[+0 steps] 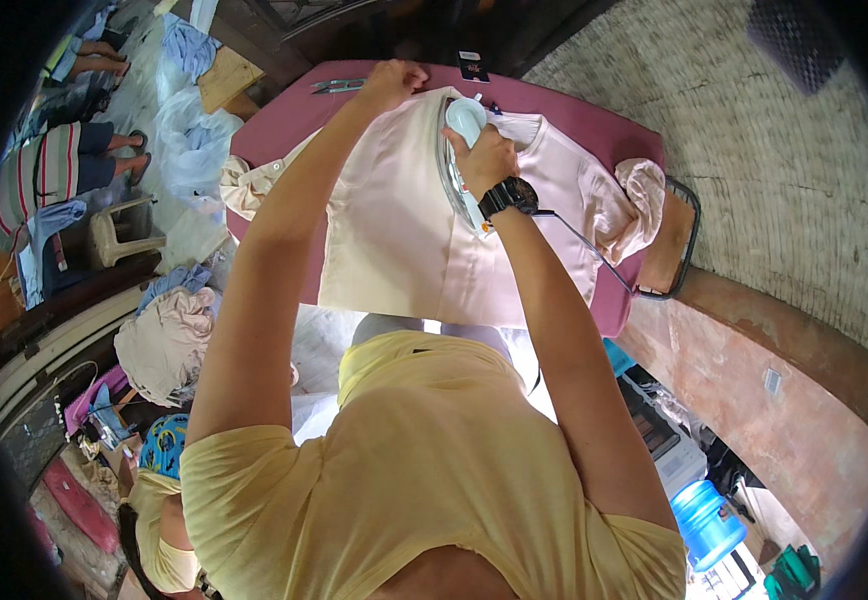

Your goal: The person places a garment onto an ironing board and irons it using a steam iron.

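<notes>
A cream button-up shirt (389, 225) lies spread over a maroon padded ironing board (284, 110). My right hand (487, 160), with a black watch at the wrist, is closed around the handle of a clothes iron (466, 118). The iron rests on the middle of the shirt, its long side along the front. At the shirt's far edge, my left hand (394, 84) has its fingers curled down; what they hold, if anything, is hidden. Thread snips (338, 86) lie on the board left of that hand. A small black card (473, 67) sits at the board's far edge.
The iron's dark cord (584, 240) loops over the shirt's right side to a metal-framed rest (670, 240). A plastic stool (119, 232), heaped clothes (167, 338) and another person (169, 500) are on the left. A blue water jug (706, 525) stands lower right.
</notes>
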Action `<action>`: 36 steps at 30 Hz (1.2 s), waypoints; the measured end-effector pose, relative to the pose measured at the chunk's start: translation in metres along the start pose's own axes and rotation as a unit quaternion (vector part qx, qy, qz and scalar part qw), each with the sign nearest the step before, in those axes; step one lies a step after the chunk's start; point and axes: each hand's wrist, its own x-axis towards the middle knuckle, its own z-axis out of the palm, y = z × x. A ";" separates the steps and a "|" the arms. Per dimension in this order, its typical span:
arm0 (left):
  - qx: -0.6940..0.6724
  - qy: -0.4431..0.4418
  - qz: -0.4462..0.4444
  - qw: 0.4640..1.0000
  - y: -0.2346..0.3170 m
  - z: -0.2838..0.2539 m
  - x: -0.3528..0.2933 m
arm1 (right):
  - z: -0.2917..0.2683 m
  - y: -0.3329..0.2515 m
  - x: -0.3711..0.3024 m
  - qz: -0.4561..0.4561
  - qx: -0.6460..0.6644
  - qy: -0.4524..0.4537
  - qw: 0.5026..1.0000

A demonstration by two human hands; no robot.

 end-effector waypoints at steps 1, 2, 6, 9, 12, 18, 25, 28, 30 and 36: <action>0.047 0.012 0.014 0.999 -0.003 -0.004 -0.009 | -0.001 -0.002 0.001 0.005 -0.013 0.002 1.000; 0.094 0.024 0.028 0.995 -0.007 -0.006 -0.022 | 0.000 -0.001 0.002 0.002 -0.007 -0.005 1.000; 0.318 0.091 0.054 0.942 0.010 -0.011 -0.056 | 0.001 0.002 0.001 -0.021 -0.011 0.024 0.999; 0.253 0.041 -0.036 0.966 0.025 -0.021 -0.061 | -0.002 0.000 0.001 -0.036 -0.004 0.017 0.999; 0.170 0.071 -0.135 0.974 0.009 -0.020 -0.063 | -0.004 -0.004 0.001 -0.027 -0.016 -0.006 0.999; 0.216 0.237 -0.105 0.942 0.000 -0.037 -0.063 | 0.000 -0.003 -0.002 -0.029 -0.003 0.025 0.999; 0.240 0.258 -0.184 0.918 -0.025 -0.063 -0.072 | 0.002 0.001 0.000 -0.039 -0.021 0.035 0.998; 0.253 0.284 -0.059 0.923 -0.013 -0.051 -0.073 | 0.002 0.001 0.000 -0.043 -0.017 0.041 0.998; 0.168 0.239 0.072 0.953 -0.012 -0.041 -0.069 | 0.002 0.001 -0.001 -0.048 -0.013 0.041 0.998; 0.087 0.129 -0.136 0.978 0.004 -0.010 -0.065 | 0.002 0.001 -0.002 -0.056 -0.010 0.043 0.997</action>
